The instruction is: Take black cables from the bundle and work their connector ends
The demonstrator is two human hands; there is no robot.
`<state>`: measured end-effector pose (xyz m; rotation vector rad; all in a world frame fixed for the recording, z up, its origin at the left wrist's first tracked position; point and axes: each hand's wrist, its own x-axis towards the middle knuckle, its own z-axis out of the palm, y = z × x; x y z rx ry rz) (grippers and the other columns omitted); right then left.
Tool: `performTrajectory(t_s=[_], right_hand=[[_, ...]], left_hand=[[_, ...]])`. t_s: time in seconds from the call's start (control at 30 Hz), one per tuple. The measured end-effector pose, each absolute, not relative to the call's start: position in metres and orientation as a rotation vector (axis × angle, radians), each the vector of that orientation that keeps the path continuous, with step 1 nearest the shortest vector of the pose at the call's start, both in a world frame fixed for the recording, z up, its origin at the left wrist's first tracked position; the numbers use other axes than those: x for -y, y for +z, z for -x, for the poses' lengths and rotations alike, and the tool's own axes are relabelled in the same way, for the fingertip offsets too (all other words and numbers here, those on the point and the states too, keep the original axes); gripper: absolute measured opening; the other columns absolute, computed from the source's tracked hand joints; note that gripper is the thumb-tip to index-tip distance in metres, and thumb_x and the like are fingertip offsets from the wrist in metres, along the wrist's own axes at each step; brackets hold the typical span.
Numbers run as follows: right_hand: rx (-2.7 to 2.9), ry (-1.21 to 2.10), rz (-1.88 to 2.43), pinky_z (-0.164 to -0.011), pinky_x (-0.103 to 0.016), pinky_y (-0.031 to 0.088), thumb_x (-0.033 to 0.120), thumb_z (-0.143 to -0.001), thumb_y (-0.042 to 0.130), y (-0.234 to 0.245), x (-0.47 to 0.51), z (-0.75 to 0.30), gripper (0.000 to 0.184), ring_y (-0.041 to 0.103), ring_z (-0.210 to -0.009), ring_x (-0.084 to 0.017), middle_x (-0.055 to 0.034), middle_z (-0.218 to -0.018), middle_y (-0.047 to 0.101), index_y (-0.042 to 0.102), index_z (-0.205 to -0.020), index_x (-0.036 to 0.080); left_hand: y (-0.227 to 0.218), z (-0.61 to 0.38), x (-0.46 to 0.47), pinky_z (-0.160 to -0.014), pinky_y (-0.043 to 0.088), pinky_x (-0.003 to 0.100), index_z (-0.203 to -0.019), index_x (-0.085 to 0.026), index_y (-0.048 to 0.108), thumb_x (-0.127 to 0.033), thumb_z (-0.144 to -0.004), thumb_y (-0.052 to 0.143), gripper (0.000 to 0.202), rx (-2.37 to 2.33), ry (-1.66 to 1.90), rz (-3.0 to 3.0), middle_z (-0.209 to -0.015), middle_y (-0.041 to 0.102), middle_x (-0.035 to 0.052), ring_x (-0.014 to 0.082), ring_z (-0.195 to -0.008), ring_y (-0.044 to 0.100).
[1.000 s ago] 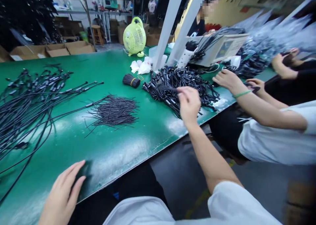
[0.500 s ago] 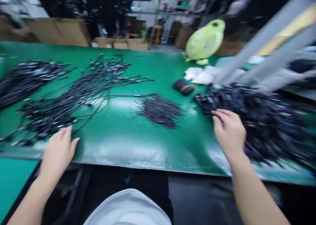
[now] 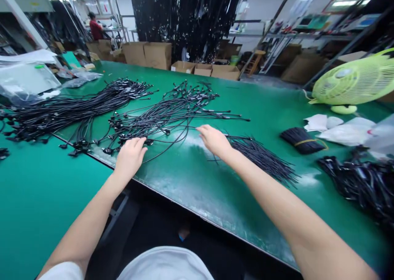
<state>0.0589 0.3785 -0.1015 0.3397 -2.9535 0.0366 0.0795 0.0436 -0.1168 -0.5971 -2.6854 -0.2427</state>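
Observation:
My right hand (image 3: 215, 141) is pinched at the fingertips on a thin black cable (image 3: 180, 140), one of those trailing from the middle pile of cables (image 3: 160, 114). The cable reappears on the other side of that hand, its end by a bundle of short black ties or thin strips (image 3: 261, 155). Beside the near connector ends of the middle pile, my left hand (image 3: 131, 156) has its thumb apart from its fingers. A small black connector (image 3: 149, 142) lies by its fingertips; whether they touch is unclear.
On the green table (image 3: 172, 181) lie another cable pile (image 3: 83, 108) at left and bundled black cables (image 3: 366, 181) at right. A banded black bundle (image 3: 301, 140), white scraps (image 3: 320, 123) and a yellow-green fan (image 3: 351, 81) stand right. A person (image 3: 96, 28) sits far back.
My right hand has left the cable heap at right and come to the middle, now gripping a cable. The view has turned left. My left hand stays by the middle pile's connectors.

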Motion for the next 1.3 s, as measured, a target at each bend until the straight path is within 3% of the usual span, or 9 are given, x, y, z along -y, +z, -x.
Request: performTrajectory(t_s=[0.17, 0.3, 0.6, 0.7, 0.8, 0.93, 1.07, 1.17, 1.3], right_hand=[[2.973, -0.133, -0.208, -0.076, -0.03, 0.036, 0.011, -0.091, 0.045, -0.108, -0.378, 0.01, 0.022, 0.058, -0.089, -0.021, -0.02, -0.103, 0.063, 0.064, -0.099, 0.006], [2.877, -0.211, -0.17, -0.067, -0.03, 0.028, 0.006, -0.092, 0.037, -0.085, -0.394, 0.016, 0.029, 0.054, -0.077, -0.018, -0.0189, -0.098, 0.063, 0.061, -0.108, 0.005], [2.474, -0.51, -0.086, -0.061, -0.031, 0.019, 0.042, -0.104, 0.025, 0.047, -0.437, -0.035, 0.05, 0.053, -0.092, -0.016, -0.0159, -0.103, 0.062, 0.063, -0.114, 0.01], [2.671, -0.656, -0.116, -0.056, -0.029, 0.016, 0.039, -0.098, 0.045, 0.036, -0.468, -0.062, 0.034, 0.057, -0.081, -0.013, -0.0141, -0.099, 0.066, 0.067, -0.102, 0.013], [2.9, -0.556, -0.27, -0.05, -0.024, 0.027, 0.022, -0.084, 0.067, -0.008, -0.467, -0.104, 0.016, 0.062, -0.073, -0.016, -0.0103, -0.102, 0.069, 0.067, -0.1, 0.02], [2.962, -0.253, -0.894, -0.053, -0.026, 0.039, 0.022, -0.092, 0.053, -0.054, -0.403, -0.19, 0.012, 0.066, -0.073, -0.018, -0.0075, -0.091, 0.07, 0.066, -0.092, 0.021], [2.912, -0.081, -1.064, -0.049, -0.028, 0.028, 0.022, -0.097, 0.045, -0.04, -0.337, -0.243, 0.02, 0.059, -0.057, -0.014, -0.0026, -0.073, 0.063, 0.06, -0.083, 0.019], [2.884, -0.038, -0.825, -0.05, -0.027, 0.024, 0.033, -0.096, 0.05, -0.018, -0.339, -0.236, 0.022, 0.06, -0.063, -0.015, -0.0035, -0.077, 0.064, 0.06, -0.084, 0.018], [2.882, 0.111, -0.598, -0.055, -0.025, 0.032, 0.048, -0.093, 0.052, -0.021, -0.395, -0.215, 0.031, 0.063, -0.079, -0.018, -0.005, -0.089, 0.067, 0.063, -0.092, 0.019]], left_hand=[[-0.108, -0.04, 0.012, -0.088, 0.046, 0.044, -0.116, -0.012, 0.063, -0.02, -0.094, 0.046, 0.029, 2.825, -0.194, 0.534, -0.114, 0.062, 0.017, 0.0328, -0.104, 0.052], [-0.117, -0.034, 0.026, -0.09, 0.045, 0.042, -0.098, -0.016, 0.067, -0.023, -0.095, 0.047, 0.021, 2.818, -0.318, 0.589, -0.109, 0.063, 0.0133, 0.0299, -0.103, 0.051], [-0.107, -0.039, 0.027, -0.089, 0.046, 0.038, -0.092, -0.016, 0.061, -0.028, -0.097, 0.038, 0.026, 2.658, -0.944, 0.429, -0.097, 0.065, 0.0106, 0.0228, -0.094, 0.059], [-0.081, -0.046, 0.035, -0.063, 0.047, 0.026, -0.088, -0.015, 0.058, -0.036, -0.096, 0.044, 0.027, 2.521, -1.698, 0.384, -0.072, 0.059, 0.003, 0.0128, -0.06, 0.054], [-0.06, -0.066, 0.021, -0.053, 0.043, 0.022, -0.087, -0.014, 0.058, -0.044, -0.086, 0.062, 0.03, 2.262, -2.423, 0.405, -0.067, 0.053, -0.001, 0.0085, -0.051, 0.047], [-0.054, -0.106, -0.038, -0.066, 0.05, 0.025, -0.091, -0.015, 0.057, -0.044, -0.087, 0.063, 0.029, 2.261, -2.483, 0.612, -0.082, 0.062, 0.0034, 0.013, -0.068, 0.06], [-0.065, -0.158, -0.105, -0.085, 0.046, 0.03, -0.098, -0.019, 0.059, -0.036, -0.097, 0.047, 0.021, 2.568, -1.892, 1.066, -0.098, 0.065, 0.0054, 0.0177, -0.093, 0.061], [-0.072, -0.185, -0.125, -0.07, 0.044, 0.028, -0.105, -0.02, 0.057, -0.039, -0.1, 0.038, 0.027, 2.736, -1.914, 1.355, -0.072, 0.059, -0.0008, 0.0139, -0.066, 0.054], [-0.069, -0.184, -0.113, -0.054, 0.037, 0.024, -0.101, -0.014, 0.061, -0.044, -0.097, 0.048, 0.033, 2.637, -2.647, 1.193, -0.052, 0.035, -0.0079, 0.0084, -0.044, 0.03]])
